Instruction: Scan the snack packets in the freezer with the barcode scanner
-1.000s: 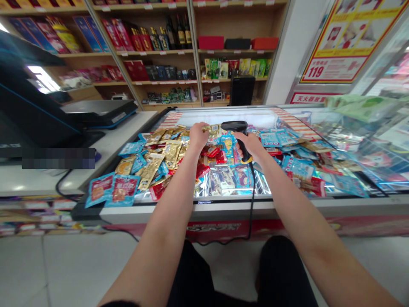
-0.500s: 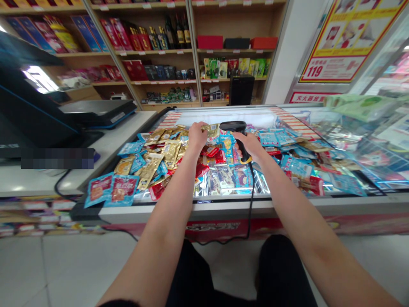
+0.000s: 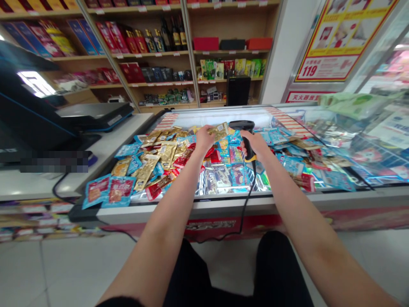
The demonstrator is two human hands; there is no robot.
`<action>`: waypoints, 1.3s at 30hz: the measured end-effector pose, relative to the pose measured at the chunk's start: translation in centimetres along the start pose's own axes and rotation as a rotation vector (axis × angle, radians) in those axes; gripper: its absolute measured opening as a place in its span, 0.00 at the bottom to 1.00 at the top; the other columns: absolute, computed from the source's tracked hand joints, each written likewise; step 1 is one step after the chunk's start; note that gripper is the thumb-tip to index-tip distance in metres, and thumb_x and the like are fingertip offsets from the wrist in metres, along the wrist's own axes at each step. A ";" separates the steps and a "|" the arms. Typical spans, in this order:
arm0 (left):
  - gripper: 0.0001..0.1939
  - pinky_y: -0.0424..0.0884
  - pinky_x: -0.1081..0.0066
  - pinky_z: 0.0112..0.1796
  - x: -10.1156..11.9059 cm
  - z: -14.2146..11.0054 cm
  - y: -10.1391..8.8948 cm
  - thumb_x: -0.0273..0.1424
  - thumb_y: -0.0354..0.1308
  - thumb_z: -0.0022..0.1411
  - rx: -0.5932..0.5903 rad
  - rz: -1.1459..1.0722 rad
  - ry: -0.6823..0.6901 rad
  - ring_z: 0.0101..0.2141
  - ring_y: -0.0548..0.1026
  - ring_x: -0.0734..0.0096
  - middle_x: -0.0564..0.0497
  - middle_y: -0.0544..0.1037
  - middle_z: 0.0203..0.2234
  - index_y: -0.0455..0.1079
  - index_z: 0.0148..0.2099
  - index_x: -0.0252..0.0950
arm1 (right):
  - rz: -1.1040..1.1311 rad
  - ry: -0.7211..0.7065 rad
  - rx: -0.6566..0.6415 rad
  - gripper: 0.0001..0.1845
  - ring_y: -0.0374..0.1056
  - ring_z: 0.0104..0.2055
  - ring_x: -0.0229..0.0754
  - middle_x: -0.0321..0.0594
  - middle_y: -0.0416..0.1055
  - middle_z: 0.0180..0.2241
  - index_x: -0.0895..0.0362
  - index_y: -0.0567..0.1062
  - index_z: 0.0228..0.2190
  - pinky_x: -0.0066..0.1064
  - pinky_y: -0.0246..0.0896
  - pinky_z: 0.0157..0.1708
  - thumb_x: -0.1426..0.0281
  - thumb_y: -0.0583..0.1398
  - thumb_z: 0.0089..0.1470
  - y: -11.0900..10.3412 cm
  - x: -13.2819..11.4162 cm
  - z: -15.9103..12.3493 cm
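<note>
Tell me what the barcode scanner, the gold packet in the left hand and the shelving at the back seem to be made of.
Barcode scanner: probably hard plastic, black with a slight sheen and a smooth moulded shape.
Gold packet: likely foil or metallised film, shiny and uneven in its highlights.
Shelving: pale tan with a low sheen, wood or wood-look board; solid or laminate, I cannot tell.
</note>
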State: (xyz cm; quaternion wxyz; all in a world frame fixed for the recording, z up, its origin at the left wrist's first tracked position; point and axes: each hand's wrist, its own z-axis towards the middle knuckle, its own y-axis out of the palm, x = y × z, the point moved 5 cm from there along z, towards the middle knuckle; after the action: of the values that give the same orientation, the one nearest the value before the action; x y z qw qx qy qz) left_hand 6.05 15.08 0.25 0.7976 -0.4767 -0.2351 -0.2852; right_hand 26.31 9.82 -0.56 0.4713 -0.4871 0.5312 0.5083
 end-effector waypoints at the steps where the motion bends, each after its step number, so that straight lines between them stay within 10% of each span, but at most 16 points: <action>1: 0.19 0.69 0.69 0.51 0.4 -0.1 0.6 0.24 0.55 0.55 -0.017 -0.040 -0.010 0.46 0.76 0.65 0.48 0.81 0.45 0.75 0.49 0.34 | 0.003 -0.004 0.019 0.16 0.59 0.12 0.36 0.36 0.64 0.13 0.56 0.66 0.21 0.27 0.55 0.09 0.64 0.59 0.57 -0.7 -0.1 -0.1; 11: 0.20 0.73 0.69 0.42 8.0 -0.7 9.1 0.27 0.60 0.55 -0.169 -0.487 -0.143 0.40 0.79 0.66 0.48 0.82 0.41 0.74 0.51 0.33 | 0.077 -0.052 0.232 0.13 0.59 0.12 0.36 0.35 0.66 0.15 0.55 0.66 0.24 0.28 0.55 0.10 0.63 0.60 0.57 -8.3 -2.6 -2.3; 17: 0.22 0.63 0.63 0.58 10.7 -2.2 10.9 0.26 0.60 0.57 -0.140 -0.202 0.088 0.55 0.72 0.60 0.42 0.76 0.53 0.72 0.55 0.33 | 0.063 -0.042 0.302 0.12 0.59 0.13 0.36 0.34 0.65 0.15 0.55 0.66 0.25 0.27 0.56 0.10 0.65 0.59 0.57 -11.1 -2.4 -3.3; 24: 0.21 0.61 0.64 0.59 8.6 -2.7 7.9 0.29 0.55 0.61 -0.155 0.010 0.163 0.57 0.69 0.60 0.41 0.74 0.55 0.72 0.56 0.32 | 0.059 -0.002 0.266 0.13 0.59 0.13 0.36 0.33 0.65 0.15 0.55 0.65 0.25 0.28 0.55 0.11 0.63 0.61 0.56 -9.7 -1.8 -3.2; 39: 0.33 0.69 0.66 0.49 -1.5 -1.4 -3.6 0.41 0.70 0.40 -0.573 0.419 0.011 0.49 0.76 0.53 0.47 0.80 0.48 0.75 0.51 0.44 | -0.017 0.101 -0.037 0.12 0.59 0.12 0.37 0.35 0.65 0.14 0.55 0.66 0.26 0.28 0.55 0.10 0.63 0.58 0.57 3.3 -0.1 1.3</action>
State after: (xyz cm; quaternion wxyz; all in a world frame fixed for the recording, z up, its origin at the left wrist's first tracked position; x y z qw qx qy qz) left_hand 2.61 12.78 0.91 0.6738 -0.7175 -0.0382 -0.1724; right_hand 23.06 11.19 -0.28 0.4390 -0.5254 0.5407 0.4887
